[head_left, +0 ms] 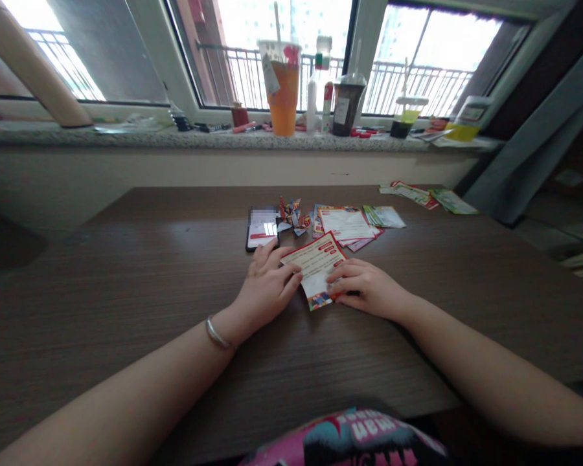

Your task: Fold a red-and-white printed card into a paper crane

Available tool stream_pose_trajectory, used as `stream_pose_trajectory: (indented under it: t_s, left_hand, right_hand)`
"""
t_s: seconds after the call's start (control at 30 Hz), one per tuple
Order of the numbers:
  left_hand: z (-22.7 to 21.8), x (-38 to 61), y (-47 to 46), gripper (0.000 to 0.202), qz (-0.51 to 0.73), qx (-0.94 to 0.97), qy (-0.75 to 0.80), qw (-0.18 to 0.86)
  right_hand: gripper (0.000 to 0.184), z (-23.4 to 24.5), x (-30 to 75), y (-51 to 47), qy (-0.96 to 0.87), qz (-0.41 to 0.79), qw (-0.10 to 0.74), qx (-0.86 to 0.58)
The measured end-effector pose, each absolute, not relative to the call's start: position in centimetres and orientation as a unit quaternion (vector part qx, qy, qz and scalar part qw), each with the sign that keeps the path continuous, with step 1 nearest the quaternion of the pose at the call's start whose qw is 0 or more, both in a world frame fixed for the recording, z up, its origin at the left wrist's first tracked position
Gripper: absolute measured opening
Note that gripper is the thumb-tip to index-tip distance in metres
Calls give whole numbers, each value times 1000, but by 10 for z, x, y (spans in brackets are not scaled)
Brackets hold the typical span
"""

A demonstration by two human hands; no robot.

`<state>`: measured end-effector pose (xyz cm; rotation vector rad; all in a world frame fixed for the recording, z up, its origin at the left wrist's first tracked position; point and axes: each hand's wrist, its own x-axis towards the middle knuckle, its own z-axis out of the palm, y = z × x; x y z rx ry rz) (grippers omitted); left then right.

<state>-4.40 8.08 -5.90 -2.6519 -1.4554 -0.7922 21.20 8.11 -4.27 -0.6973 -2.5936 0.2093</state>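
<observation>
A printed card [313, 266] with a red border, red labels and a coloured strip along its bottom lies at an angle between my hands on the dark wooden table [175, 310]. My left hand [267, 285] wears a silver bangle on its wrist. Its fingers are spread, with the thumb over the card's left edge and the longer fingers near the lower end of a phone [262, 233]. Fingers of my right hand [364, 288] curl over the card's right edge, the thumb close to the lower corner. Part of the card is hidden under those fingers.
Behind the card are crumpled colourful wrappers [295, 217] and a loose stack of cards [347, 223]. More printed packets [412, 194] lie at the far right. The stone windowsill [175, 139] holds an orange drink cup [284, 97], a dark cup [347, 107], bottles and small items.
</observation>
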Motion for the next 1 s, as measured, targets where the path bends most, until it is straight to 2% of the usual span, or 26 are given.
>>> stream_pose_trajectory:
  t_s: [0.1, 0.23, 0.5, 0.8, 1.0]
  left_hand:
    - [-52, -42, 78, 21, -243, -885, -395, 30]
    - [-49, -40, 75, 23, -226, -916, -332, 14]
    - [-50, -39, 71, 21, -188, -955, -231, 4]
    - [-46, -36, 70, 29, -129, -975, -183, 15]
    - [-45, -36, 66, 33, -121, -975, -183, 30]
  right_hand:
    - [12, -45, 212, 83, -938, 92, 224, -249]
    - [13, -47, 213, 85, -930, 116, 222, -270]
    - [21, -50, 216, 85, -899, 126, 241, -343]
    - [9, -50, 216, 87, -891, 105, 276, -344]
    - [8, -53, 214, 85, -863, 92, 317, -382]
